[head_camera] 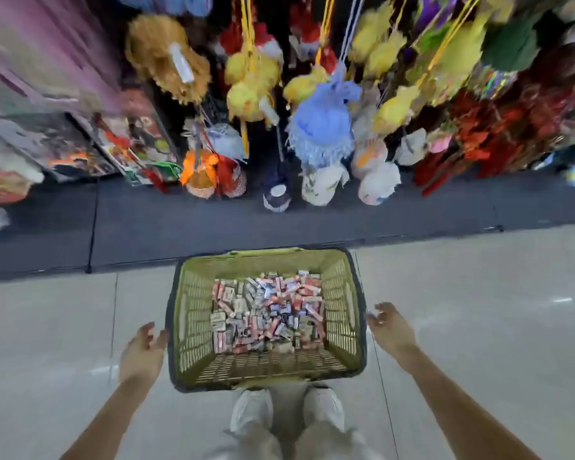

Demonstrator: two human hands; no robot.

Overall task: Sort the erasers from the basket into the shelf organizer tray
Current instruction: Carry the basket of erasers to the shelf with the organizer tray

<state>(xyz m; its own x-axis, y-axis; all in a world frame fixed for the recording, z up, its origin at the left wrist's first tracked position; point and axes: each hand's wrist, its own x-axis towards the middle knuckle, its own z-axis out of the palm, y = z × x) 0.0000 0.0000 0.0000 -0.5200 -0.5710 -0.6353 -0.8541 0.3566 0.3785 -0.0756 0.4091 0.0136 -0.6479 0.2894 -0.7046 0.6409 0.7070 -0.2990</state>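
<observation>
- Head view: we had the basket on the floor, straight ahead of us and between our two hands, with our shoes just behind its near rim.
- The erasers lay in a loose heap on its bottom, slightly nearer the right hand than the left.
- Our left hand hung just beside the left wall, fingers relaxed and gripping nothing. We could not tell whether a fingertip touched the rim.
- Our right hand hung just beside the right wall, a little further forward, fingers loosely spread and empty.
- The basket's long axis seemed to run from hand to hand, and both hands were about equally near it. We judged either could dip inward for an eraser, or both could lift the basket by its sides.
- Hanging toys filled the display beyond the hands. No organizer tray showed, so we could not say which way it lay.
</observation>
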